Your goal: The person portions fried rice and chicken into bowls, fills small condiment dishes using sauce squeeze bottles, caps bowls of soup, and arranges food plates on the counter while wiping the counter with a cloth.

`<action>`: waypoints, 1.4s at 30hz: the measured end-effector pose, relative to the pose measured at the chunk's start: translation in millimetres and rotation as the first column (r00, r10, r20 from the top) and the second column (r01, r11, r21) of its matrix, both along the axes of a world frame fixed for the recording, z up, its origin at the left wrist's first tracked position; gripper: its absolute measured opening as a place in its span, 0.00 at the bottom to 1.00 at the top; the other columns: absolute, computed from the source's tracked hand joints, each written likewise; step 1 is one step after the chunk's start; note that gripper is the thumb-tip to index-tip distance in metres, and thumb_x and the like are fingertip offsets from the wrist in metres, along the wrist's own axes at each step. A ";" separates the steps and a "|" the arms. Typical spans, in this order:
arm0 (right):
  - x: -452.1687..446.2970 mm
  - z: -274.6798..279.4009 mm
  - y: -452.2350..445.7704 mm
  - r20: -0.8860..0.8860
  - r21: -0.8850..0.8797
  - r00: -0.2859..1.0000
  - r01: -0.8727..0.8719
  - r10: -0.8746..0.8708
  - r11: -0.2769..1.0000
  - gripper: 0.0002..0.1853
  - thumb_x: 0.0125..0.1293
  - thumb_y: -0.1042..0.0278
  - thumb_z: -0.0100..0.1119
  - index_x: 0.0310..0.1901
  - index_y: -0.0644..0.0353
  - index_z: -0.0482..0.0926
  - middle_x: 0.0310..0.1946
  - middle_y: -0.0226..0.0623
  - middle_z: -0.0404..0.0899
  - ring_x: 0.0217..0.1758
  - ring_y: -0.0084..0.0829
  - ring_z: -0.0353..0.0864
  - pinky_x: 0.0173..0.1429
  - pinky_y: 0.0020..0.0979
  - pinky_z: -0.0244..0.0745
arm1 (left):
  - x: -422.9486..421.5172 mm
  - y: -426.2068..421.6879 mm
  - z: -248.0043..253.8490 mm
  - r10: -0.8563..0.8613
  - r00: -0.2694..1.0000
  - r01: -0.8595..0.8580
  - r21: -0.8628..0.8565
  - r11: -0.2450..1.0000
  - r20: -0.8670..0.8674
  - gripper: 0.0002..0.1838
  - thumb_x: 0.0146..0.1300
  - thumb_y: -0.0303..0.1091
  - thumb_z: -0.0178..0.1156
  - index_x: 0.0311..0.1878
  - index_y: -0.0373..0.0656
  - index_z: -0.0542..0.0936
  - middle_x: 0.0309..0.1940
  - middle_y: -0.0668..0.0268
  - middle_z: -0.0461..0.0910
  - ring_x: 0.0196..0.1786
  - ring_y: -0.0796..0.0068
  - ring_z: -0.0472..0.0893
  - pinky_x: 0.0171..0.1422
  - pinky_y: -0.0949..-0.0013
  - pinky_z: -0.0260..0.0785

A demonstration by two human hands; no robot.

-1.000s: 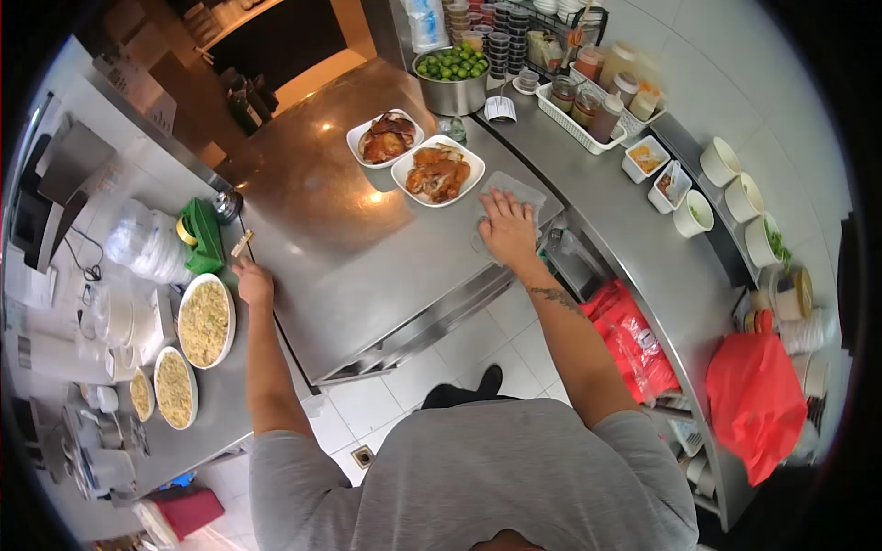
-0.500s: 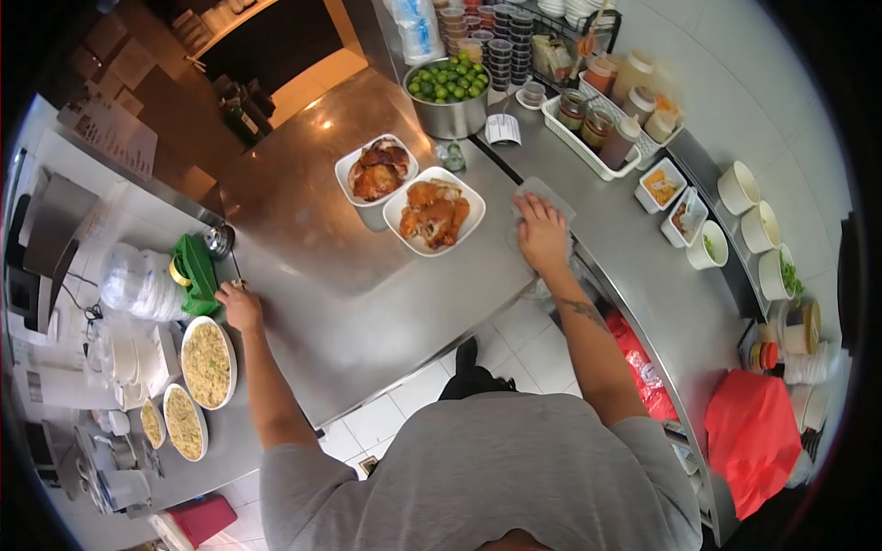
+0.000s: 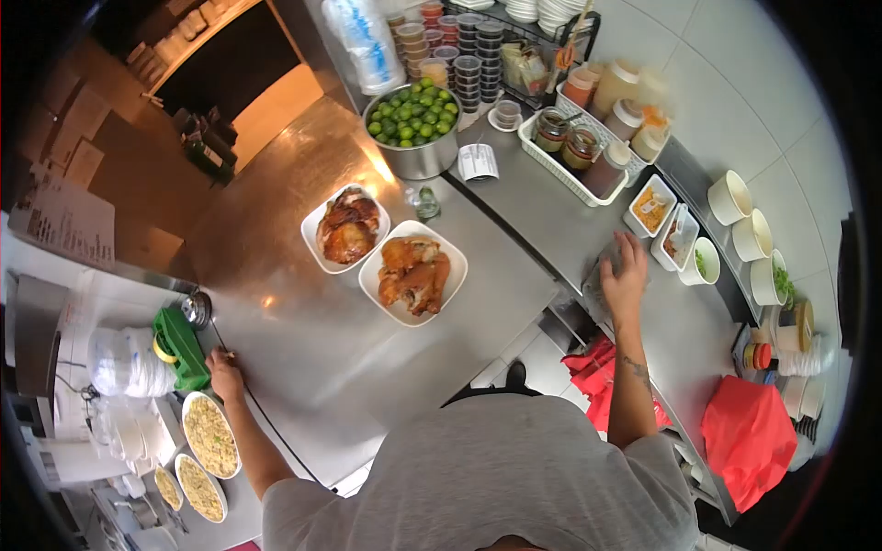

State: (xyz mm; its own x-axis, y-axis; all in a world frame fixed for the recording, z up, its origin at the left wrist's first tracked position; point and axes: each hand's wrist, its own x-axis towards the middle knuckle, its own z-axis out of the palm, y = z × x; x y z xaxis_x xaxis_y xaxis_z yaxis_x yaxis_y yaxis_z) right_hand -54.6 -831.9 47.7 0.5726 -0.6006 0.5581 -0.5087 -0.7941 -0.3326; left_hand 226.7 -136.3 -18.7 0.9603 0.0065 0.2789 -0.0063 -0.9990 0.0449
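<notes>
My right hand (image 3: 626, 271) presses a thin greyish cloth (image 3: 602, 285) on the right-hand steel counter, fingers bent over it. At the left edge of the middle counter, my left hand (image 3: 225, 375) is closed around a small pale object (image 3: 230, 354), mostly hidden by the fingers. Between the hands, two white dishes of roasted meat, one (image 3: 413, 274) nearer and one (image 3: 346, 229) farther, stand side by side. A green dispenser (image 3: 181, 347) is just beyond my left hand.
A metal pot of green limes (image 3: 413, 124) stands at the back. Sauce bottles and jars fill a white basket (image 3: 577, 147). White bowls (image 3: 753, 234) line the right wall. Oval dishes of rice (image 3: 210, 435) sit at lower left. A red bag (image 3: 749, 443) is at lower right.
My right hand has moved with the cloth from the middle counter onto the right-hand counter. My left hand stays at the counter's left edge. The view has shifted.
</notes>
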 end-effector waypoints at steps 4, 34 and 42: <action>40.5 31.7 -21.2 0.341 0.245 0.938 -0.152 0.062 0.958 0.23 0.55 0.75 0.54 0.55 0.60 0.72 0.53 0.45 0.71 0.53 0.43 0.72 0.52 0.36 0.69 | -1.3 -22.1 5.0 0.082 0.997 -0.081 0.090 0.993 -0.010 0.08 0.61 0.32 0.52 0.41 0.43 0.70 0.40 0.53 0.72 0.37 0.45 0.78 0.38 0.49 0.72; 82.2 110.9 -231.2 0.274 0.486 0.955 -0.242 0.117 0.840 0.28 0.46 0.56 0.68 0.47 0.66 0.76 0.36 0.41 0.81 0.36 0.32 0.80 0.42 0.30 0.72 | -21.2 -295.0 91.0 -0.683 0.722 0.692 0.116 0.713 -0.108 0.23 0.41 0.19 0.59 0.45 0.39 0.70 0.45 0.55 0.69 0.35 0.51 0.79 0.35 0.55 0.75; 48.5 174.3 -229.3 0.435 0.622 0.809 -0.588 0.396 0.518 0.22 0.51 0.66 0.63 0.50 0.62 0.76 0.40 0.30 0.78 0.39 0.21 0.73 0.43 0.23 0.68 | -16.6 -306.6 87.6 -0.596 0.758 0.635 0.088 0.768 -0.266 0.21 0.47 0.22 0.58 0.48 0.40 0.70 0.51 0.55 0.69 0.39 0.46 0.79 0.41 0.49 0.74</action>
State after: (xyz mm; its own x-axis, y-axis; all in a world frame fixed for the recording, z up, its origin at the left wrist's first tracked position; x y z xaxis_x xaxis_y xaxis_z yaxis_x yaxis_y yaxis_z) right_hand -6.1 -1061.2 222.1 0.8277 -0.5075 0.2394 0.0484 -0.3604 -0.9315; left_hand 210.1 -442.9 68.9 0.7741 -0.6329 0.0124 -0.6319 -0.7738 -0.0435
